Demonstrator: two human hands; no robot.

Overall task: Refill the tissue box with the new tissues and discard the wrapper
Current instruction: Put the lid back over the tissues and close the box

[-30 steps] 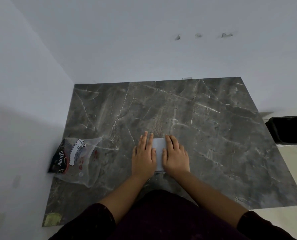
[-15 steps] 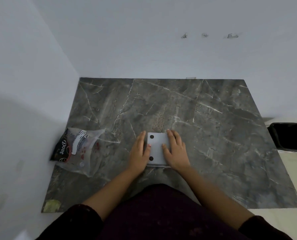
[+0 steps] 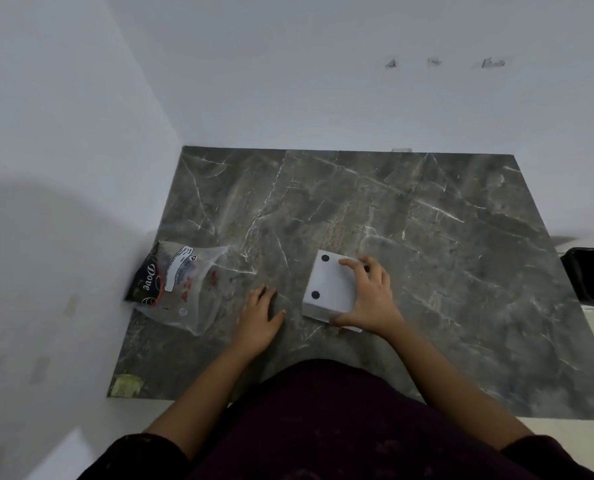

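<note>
A white tissue box (image 3: 330, 285) with black dots on its upturned face rests on the dark marble table (image 3: 444, 237), slightly tilted. My right hand (image 3: 368, 299) grips its right side, fingers over the top edge and thumb at the near edge. My left hand (image 3: 259, 317) lies on the table to the left of the box, apart from it, fingers spread and holding nothing. The clear plastic wrapper (image 3: 184, 285) with a dark printed end lies crumpled at the table's left edge against the wall.
A black bin (image 3: 593, 275) stands on the floor past the table's right edge. White walls close off the left and far sides. A yellowish scrap (image 3: 126, 384) sits at the table's near left corner.
My left hand has come off the box and slid left onto the table. My right hand has shifted the box a little to the right and tilted it.
</note>
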